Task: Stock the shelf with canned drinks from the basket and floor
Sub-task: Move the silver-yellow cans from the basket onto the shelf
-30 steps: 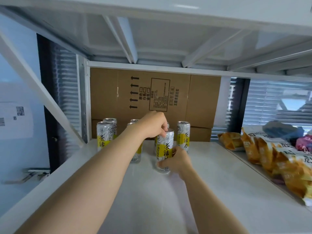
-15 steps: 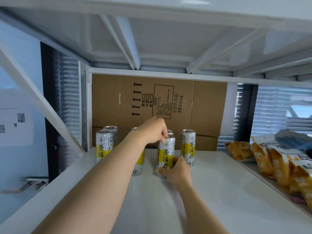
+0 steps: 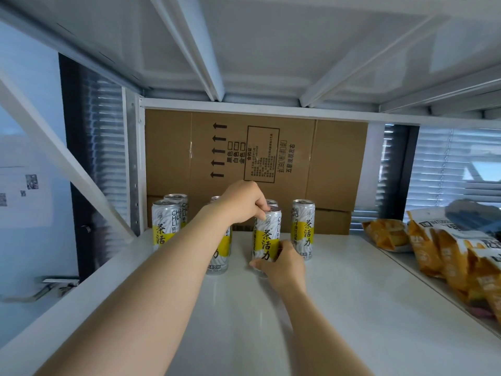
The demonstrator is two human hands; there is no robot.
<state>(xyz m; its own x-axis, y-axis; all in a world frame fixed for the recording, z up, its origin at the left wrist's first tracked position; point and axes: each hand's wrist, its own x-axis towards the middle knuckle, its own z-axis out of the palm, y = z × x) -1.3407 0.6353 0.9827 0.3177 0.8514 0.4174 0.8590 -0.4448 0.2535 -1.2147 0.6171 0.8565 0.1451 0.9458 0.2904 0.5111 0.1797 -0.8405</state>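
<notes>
Two hands grip one upright can, long axis vertical, yellow label facing the camera: left hand pinching its rim from above, right hand wrapped around its base. It stands on the white shelf among other cans, before a cardboard box. Orange snack bags lie right; window blinds behind.

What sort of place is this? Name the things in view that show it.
Probably a shop stockroom or storage area: white metal shelving, identical drink cans lined up, a cardboard carton behind them, and bagged snacks alongside.
</notes>
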